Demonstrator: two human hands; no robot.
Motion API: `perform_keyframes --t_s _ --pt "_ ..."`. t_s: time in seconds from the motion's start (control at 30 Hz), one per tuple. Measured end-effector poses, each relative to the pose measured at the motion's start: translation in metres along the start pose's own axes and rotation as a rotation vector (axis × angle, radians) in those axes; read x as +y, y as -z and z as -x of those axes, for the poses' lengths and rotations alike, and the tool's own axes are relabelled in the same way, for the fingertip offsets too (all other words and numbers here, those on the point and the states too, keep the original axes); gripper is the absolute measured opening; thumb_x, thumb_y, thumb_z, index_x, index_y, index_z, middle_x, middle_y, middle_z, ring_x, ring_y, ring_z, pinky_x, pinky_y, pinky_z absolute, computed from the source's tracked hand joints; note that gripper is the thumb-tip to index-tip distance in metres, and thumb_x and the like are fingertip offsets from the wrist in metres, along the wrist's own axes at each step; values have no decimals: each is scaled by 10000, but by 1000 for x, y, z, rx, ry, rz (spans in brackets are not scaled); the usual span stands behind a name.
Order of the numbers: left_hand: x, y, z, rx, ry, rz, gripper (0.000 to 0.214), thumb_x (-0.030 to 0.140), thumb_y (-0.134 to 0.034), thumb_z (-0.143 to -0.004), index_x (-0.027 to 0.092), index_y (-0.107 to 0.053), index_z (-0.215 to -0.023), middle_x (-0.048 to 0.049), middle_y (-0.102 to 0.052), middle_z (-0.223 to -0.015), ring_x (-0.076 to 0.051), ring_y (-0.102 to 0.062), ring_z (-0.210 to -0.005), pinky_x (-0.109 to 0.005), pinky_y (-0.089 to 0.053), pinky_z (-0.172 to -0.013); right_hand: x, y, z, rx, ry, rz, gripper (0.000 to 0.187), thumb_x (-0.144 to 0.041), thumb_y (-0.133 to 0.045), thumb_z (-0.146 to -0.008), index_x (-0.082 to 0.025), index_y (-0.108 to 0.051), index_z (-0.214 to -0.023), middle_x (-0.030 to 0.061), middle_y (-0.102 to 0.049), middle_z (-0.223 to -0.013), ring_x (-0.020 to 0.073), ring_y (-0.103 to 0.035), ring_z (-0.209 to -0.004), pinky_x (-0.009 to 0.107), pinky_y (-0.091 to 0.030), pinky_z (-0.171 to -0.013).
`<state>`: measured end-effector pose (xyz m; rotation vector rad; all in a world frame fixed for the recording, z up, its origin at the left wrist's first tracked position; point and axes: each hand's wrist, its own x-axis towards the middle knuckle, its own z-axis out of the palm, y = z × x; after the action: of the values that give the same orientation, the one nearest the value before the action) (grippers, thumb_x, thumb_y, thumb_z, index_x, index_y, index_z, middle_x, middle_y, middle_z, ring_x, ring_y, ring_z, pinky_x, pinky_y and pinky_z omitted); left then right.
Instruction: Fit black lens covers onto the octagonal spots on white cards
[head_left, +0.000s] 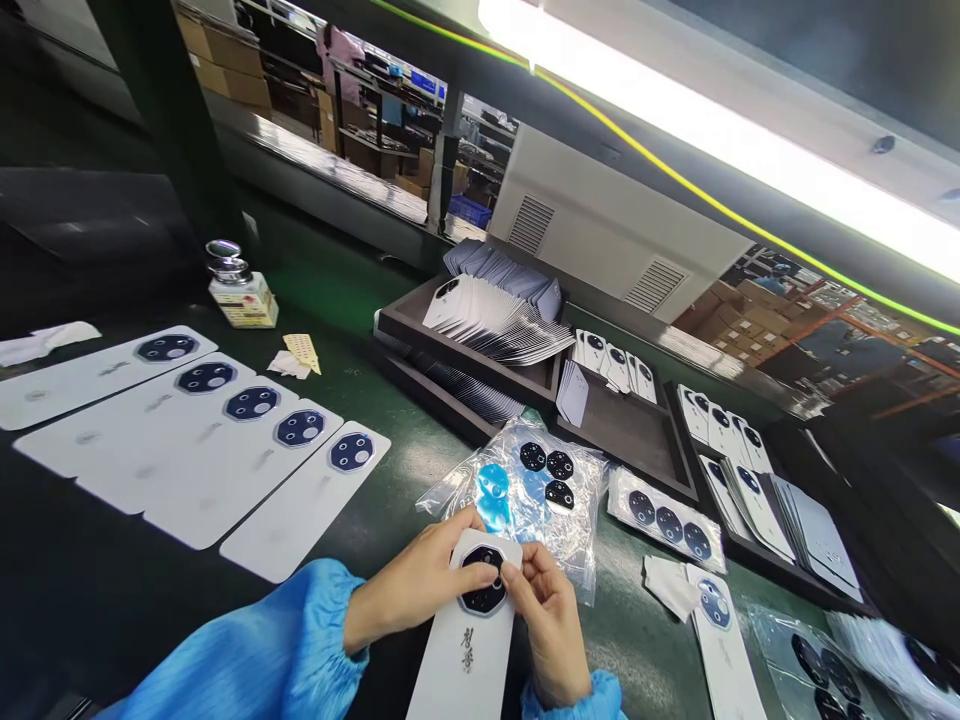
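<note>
A white phone back cover (457, 665) with printed dark characters lies in front of me, tilted slightly. On its upper part sits a black round camera lens cover (480, 600) inside an octagonal frame. My left hand (412, 585) grips the cover's left top edge, fingers behind it and thumb pressed on the lens cover. My right hand (551, 630) pinches the cover's right edge beside the lens cover; its thumb and index fingertips meet there. Just beyond my hands is a clear plastic bag (585, 520) with black lens covers (559, 465) and blue film pieces (493, 495) on it.
Several white phone back covers (285, 505) lie in a row at left. Behind them stand a pump-top bottle (244, 295) and yellow label scraps (302, 352). Dark trays (630, 430) holding stacked covers (502, 325) line the back and right. Bagged lens covers (667, 525) lie at right.
</note>
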<state>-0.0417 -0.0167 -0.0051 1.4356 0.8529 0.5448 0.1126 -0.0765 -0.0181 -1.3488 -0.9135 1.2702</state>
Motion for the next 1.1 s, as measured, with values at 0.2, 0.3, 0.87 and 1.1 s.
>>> perform_keyframes --t_s 0.2,0.3,0.87,1.1 --pt "1 1 2 -5 7 23 243 457 -454 -834 220 -435 -784 51 -424 -640 -156 -407 -601 -258 -291 -552 -2 -2 1 0 -10 -15 385 -529 -733 -701 -182 -573 -751 -12 -561 -647 117 -472 -601 217 -362 -564" --pt "-1 2 1 7 -23 17 271 461 -392 -874 216 -432 -766 40 -446 -649 -162 -434 -623 -266 -323 -582 -1 -4 2 20 1 -15 377 -520 -733 -705 -179 -580 -753 -17 -552 -645 110 -458 -585 215 -348 -553" --pt "-6 4 -4 43 -24 -63 330 494 -347 -861 218 -381 -683 36 -411 -685 -166 -408 -678 -273 -328 -624 -7 -7 3 25 -46 -76 383 -499 -772 -669 -171 -589 -739 -34 -536 -601 83 -407 -532 205 -302 -523" --pt "-7 4 -5 61 -14 -19 324 499 -389 -841 212 -421 -695 34 -467 -690 -170 -449 -689 -275 -340 -623 -2 -6 2 31 -57 -93 379 -489 -775 -672 -162 -595 -738 -34 -547 -593 75 -416 -527 194 -301 -520"
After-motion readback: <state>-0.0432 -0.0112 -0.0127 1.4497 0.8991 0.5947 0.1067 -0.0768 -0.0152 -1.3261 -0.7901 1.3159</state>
